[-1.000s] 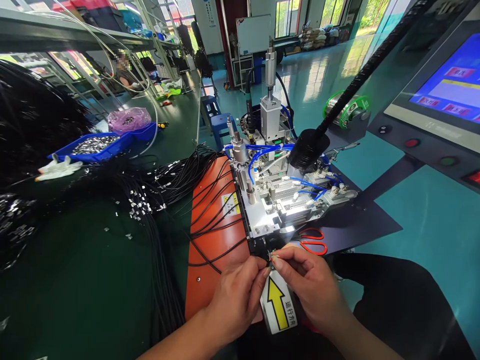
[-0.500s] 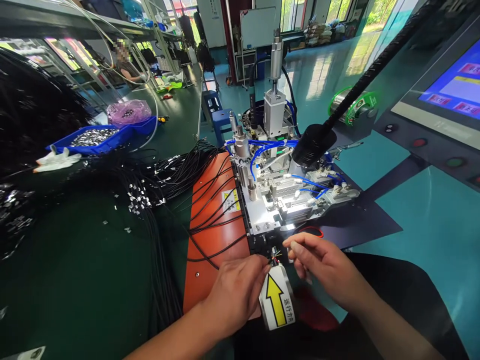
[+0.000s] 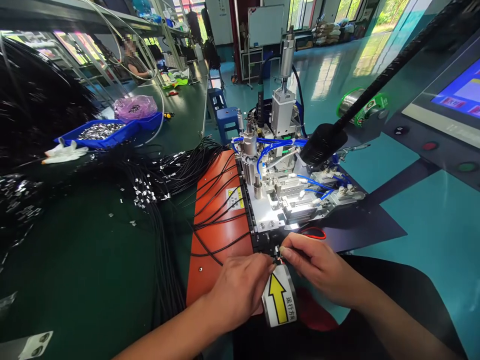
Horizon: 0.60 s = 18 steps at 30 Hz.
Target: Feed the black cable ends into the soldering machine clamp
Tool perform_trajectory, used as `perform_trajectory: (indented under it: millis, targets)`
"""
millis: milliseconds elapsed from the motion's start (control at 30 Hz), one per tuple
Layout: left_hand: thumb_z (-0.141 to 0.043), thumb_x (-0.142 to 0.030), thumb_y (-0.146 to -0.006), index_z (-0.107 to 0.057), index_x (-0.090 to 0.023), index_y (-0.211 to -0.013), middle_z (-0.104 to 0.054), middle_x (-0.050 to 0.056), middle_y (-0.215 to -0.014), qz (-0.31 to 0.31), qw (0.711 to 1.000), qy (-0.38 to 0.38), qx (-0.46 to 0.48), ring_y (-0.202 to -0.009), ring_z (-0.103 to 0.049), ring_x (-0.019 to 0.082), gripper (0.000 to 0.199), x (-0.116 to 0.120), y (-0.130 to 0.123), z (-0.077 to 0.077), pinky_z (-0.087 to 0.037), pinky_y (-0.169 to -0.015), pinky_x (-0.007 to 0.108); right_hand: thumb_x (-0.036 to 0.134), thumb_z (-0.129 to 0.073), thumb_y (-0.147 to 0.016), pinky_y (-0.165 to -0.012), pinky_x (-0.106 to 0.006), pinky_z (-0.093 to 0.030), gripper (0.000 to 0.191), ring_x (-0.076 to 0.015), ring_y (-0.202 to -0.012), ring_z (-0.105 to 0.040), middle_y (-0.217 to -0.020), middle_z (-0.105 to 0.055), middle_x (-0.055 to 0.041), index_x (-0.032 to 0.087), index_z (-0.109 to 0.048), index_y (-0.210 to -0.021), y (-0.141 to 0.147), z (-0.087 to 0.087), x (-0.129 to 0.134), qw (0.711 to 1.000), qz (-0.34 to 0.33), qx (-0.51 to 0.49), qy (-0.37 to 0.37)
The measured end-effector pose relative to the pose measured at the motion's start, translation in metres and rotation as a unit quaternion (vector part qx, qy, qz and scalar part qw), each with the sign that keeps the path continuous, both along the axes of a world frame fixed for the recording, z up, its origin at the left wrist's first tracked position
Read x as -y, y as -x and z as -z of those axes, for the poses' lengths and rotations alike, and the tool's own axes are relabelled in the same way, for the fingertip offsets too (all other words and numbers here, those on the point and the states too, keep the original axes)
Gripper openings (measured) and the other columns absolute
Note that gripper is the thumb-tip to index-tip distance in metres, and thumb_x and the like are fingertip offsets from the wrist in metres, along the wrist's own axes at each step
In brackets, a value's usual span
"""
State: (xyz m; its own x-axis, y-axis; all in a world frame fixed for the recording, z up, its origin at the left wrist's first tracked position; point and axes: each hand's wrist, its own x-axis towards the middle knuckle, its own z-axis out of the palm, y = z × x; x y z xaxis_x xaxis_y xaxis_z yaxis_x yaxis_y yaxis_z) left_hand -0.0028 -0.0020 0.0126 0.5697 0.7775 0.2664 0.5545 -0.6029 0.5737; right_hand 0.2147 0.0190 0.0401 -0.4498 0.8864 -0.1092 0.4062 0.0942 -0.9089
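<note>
My left hand point(image 3: 242, 282) is closed in a pinch on the end of a black cable, most of which its fingers hide. Thin coloured wires point(image 3: 278, 258) stick out past the fingertips. From the other side my right hand point(image 3: 317, 265) has its thumb and forefinger pinched together at these wires. Directly below the fingertips is a rounded white cover point(image 3: 279, 300) with a yellow arrow. Just beyond the hands stands the machine point(image 3: 268, 215), with its metal plate, cylinders and blue air tubes. Several black cables lie across the orange panel point(image 3: 221, 240) left of it.
A bundle of black cables point(image 3: 165, 250) with metal connectors runs along the green table point(image 3: 101, 270). Farther back is a blue tray point(image 3: 129, 134) of small metal parts. A black flexible lamp point(image 3: 324, 142) hangs over the machine. A control panel point(image 3: 431, 135) stands at right.
My right hand has moved left to the wires, and its thumb and forefinger have closed there. My left hand keeps its pinch. The whole view has shifted slightly.
</note>
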Motion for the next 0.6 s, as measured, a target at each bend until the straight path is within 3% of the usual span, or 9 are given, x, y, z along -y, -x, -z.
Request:
perform_trajectory:
  millis: [167, 267, 600]
  targets:
    - [-0.048, -0.02, -0.101, -0.059, -0.018, -0.102, -0.06, 0.003, -0.083, -0.023, 1.0, 0.001, 0.007, -0.073, -0.058, 0.014, 0.012, 0.0, 0.002, -0.002, -0.047, -0.067, 0.025, 0.038, -0.044, -0.103, -0.057, -0.025, -0.036, 0.029, -0.0136, -0.063, -0.044, -0.068, -0.048, 0.0035, 0.022, -0.054, -0.08, 0.003, 0.012, 0.004, 0.999, 0.035, -0.016, -0.007]
    - [-0.051, -0.017, -0.099, -0.06, -0.017, -0.115, -0.06, 0.006, -0.096, -0.032, 0.999, -0.003, 0.038, -0.087, -0.059, 0.016, 0.018, -0.001, 0.005, -0.002, -0.05, -0.078, 0.027, 0.039, -0.043, -0.103, -0.058, -0.025, -0.036, 0.031, -0.0135, -0.063, -0.044, -0.069, -0.047, 0.0038, 0.022, -0.053, -0.08, 0.005, 0.019, 0.007, 0.997, 0.069, -0.021, 0.002]
    - [-0.047, -0.014, -0.1, -0.064, -0.018, -0.118, -0.05, 0.002, -0.08, -0.048, 0.997, -0.051, 0.012, -0.068, -0.052, 0.012, 0.025, -0.004, 0.007, 0.01, -0.045, -0.056, 0.02, 0.039, -0.042, -0.103, -0.059, -0.025, -0.037, 0.033, -0.0133, -0.063, -0.045, -0.067, -0.045, 0.0042, 0.022, -0.05, -0.076, 0.013, 0.039, 0.007, 0.992, 0.128, -0.021, 0.004]
